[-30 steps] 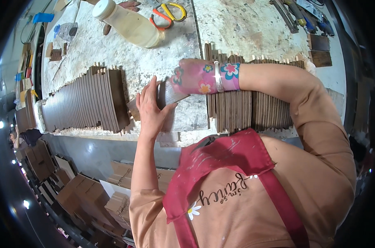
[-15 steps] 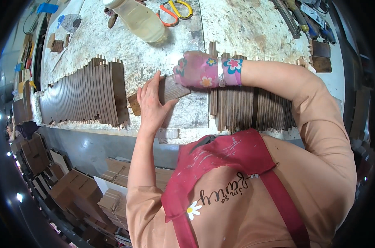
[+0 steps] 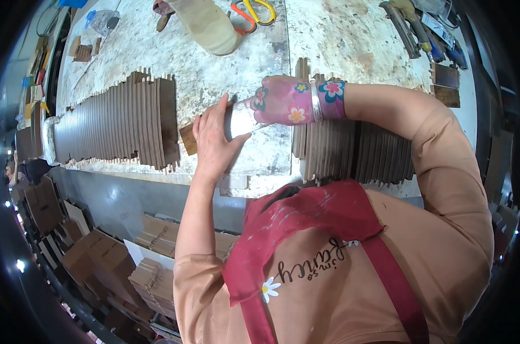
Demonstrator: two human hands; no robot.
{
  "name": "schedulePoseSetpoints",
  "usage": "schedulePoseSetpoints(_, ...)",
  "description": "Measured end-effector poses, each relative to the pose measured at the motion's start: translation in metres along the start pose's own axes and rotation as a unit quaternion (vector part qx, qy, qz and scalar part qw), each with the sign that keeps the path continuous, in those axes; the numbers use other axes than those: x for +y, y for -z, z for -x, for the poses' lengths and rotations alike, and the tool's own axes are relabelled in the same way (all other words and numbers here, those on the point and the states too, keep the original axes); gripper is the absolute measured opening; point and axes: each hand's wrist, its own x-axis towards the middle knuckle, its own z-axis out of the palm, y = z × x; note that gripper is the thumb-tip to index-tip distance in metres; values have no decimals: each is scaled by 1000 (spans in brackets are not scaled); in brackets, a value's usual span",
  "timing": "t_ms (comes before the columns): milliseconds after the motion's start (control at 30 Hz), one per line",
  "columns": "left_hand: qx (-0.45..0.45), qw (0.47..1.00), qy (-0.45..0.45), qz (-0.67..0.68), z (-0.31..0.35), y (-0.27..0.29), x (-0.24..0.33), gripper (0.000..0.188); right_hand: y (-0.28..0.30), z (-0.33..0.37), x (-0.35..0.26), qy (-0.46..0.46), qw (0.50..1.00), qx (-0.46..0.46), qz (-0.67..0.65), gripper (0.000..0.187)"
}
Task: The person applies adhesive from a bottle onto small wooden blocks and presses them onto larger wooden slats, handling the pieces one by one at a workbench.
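Note:
My left hand [image 3: 214,143], bare, wraps around a small flat brown wooden piece [image 3: 186,139] held just above the stained workbench [image 3: 214,74]. My right hand [image 3: 283,100], in a pink flowered glove, grips the other end, where a pale grey flat surface [image 3: 240,117] shows between the two hands. Whether that grey part is the same piece or a separate sheet is unclear because of blur. Both hands sit between the two rows of wooden pieces.
A long row of thin dark wooden pieces [image 3: 122,123] stands on edge to the left, and another row [image 3: 352,152] under my right forearm. A cream plastic bottle [image 3: 205,23], scissors [image 3: 251,8] and hand tools [image 3: 420,28] lie further back. Cardboard boxes [image 3: 99,258] are stacked below the bench.
Both hands stay together on the wooden piece and shift slightly right. The bench items drift upward in the picture as my head tilts down.

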Motion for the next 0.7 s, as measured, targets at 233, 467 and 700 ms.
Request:
schedulePoseSetpoints(233,-13,1000,-2,-9,0,0,-3,98,-4,10,1,-6,994,108,-20,15)
schedulePoseSetpoints(467,-16,1000,-9,-23,-1,1,-2,97,2,8,3,15,995,96,-35,15)
schedulePoseSetpoints(700,-32,999,7,9,-3,1,-2,94,1,7,9,33,996,74,-31,12)
